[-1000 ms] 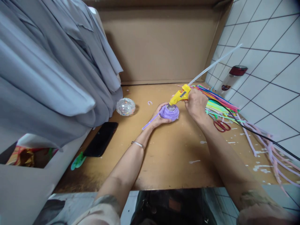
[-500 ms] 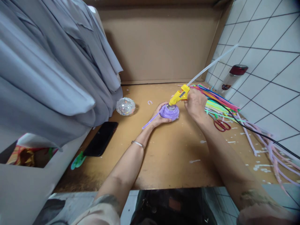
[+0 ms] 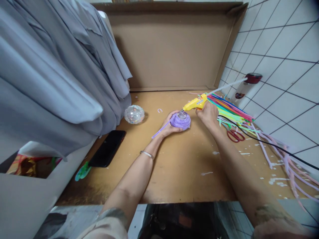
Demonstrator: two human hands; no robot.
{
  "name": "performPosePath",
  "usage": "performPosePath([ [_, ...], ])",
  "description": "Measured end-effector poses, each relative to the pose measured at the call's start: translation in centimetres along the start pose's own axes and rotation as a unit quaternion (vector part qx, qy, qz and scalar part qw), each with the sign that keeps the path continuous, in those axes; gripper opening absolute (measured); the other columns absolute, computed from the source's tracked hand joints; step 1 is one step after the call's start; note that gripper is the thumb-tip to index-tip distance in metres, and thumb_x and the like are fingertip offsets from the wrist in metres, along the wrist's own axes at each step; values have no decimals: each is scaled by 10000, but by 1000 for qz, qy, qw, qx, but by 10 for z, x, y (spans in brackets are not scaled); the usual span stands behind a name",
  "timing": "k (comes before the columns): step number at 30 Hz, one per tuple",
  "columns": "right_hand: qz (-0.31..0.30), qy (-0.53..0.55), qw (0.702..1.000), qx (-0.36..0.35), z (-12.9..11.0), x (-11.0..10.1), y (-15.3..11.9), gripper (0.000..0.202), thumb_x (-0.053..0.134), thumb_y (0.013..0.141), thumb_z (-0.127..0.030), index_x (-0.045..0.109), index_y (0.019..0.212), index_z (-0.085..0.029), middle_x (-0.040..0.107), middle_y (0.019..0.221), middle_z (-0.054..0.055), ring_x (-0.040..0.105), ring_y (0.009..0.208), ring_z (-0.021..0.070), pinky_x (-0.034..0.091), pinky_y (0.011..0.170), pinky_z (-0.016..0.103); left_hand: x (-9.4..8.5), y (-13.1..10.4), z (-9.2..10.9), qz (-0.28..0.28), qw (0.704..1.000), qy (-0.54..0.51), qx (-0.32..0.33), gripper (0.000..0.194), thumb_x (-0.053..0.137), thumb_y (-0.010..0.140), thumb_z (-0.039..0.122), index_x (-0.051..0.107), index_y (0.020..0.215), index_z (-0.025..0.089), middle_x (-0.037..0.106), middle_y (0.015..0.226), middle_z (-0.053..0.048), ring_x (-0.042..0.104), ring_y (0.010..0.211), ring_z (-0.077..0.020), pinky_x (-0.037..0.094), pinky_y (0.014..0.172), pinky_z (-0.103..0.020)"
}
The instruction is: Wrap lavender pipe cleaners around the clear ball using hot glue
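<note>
In the head view my left hand [image 3: 170, 128] is wrapped round a ball [image 3: 180, 122] covered in coiled purple pipe cleaner. A loose purple end sticks out toward my left wrist, and a clear patch shows at the ball's top. My right hand [image 3: 208, 113] grips a yellow glue gun [image 3: 194, 103] by its handle, with a long translucent glue stick [image 3: 226, 86] jutting from its back. The gun's nozzle is at the ball's upper left edge; whether it touches I cannot tell. A clear faceted ball [image 3: 134, 114] rests on the table to the left.
A black phone [image 3: 107, 148] and a green item [image 3: 83, 171] lie at left beside a grey curtain [image 3: 62, 76]. At right are colourful pipe cleaners [image 3: 231, 108], red-handled scissors [image 3: 235, 135], a black cord [image 3: 274, 145] and a red-lidded jar [image 3: 245, 88]. Cardboard [image 3: 171, 49] stands behind.
My right hand has tilted the glue gun flatter, so the glue stick's far end has dropped. The nozzle has shifted to the ball's upper left edge. My left hand keeps its hold.
</note>
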State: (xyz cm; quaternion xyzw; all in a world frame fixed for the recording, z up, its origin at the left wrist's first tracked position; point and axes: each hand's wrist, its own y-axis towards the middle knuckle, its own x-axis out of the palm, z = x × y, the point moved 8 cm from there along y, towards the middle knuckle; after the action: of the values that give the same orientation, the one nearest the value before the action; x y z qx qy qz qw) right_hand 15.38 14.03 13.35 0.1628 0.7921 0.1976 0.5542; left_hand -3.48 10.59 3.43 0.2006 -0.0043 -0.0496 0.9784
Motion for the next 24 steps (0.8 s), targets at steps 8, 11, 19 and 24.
performPosePath([
  [8, -78, 20, 989, 123, 66, 44, -12, 460, 676, 809, -438, 677, 1087, -71, 727, 1014, 220, 683, 882, 309, 476, 699, 351, -1, 1, -5, 4, 1000, 2, 2, 1026, 960, 433, 396, 503, 1333, 211, 566, 1434, -133, 537, 1365, -335, 390, 1196, -490],
  [11, -75, -20, 989, 127, 75, 53, -19, 526, 707, 798, -382, 628, 1172, -21, 689, 1132, 275, 672, 966, 326, 478, 766, 370, -1, 2, -7, 4, 1000, 2, 3, 1047, 957, 435, 426, 494, 1350, 214, 563, 1436, -132, 543, 1358, -331, 404, 1185, -478],
  [19, 47, -85, 994, -43, 38, 24, -21, 335, 541, 849, -282, 632, 1088, -67, 659, 1069, 264, 556, 1030, 362, 384, 898, 523, -2, 1, -3, 36, 999, 11, 6, 982, 941, 459, 364, 514, 1329, 205, 590, 1394, -126, 567, 1333, -335, 420, 1180, -498],
  [24, 77, 47, 963, -255, -48, -12, -52, 387, 468, 909, -274, 625, 1248, -175, 632, 1217, 168, 511, 1157, 325, 334, 981, 475, -2, 4, -6, 44, 998, 42, 27, 956, 934, 484, 320, 515, 1335, 206, 563, 1422, -129, 546, 1347, -329, 398, 1203, -493],
])
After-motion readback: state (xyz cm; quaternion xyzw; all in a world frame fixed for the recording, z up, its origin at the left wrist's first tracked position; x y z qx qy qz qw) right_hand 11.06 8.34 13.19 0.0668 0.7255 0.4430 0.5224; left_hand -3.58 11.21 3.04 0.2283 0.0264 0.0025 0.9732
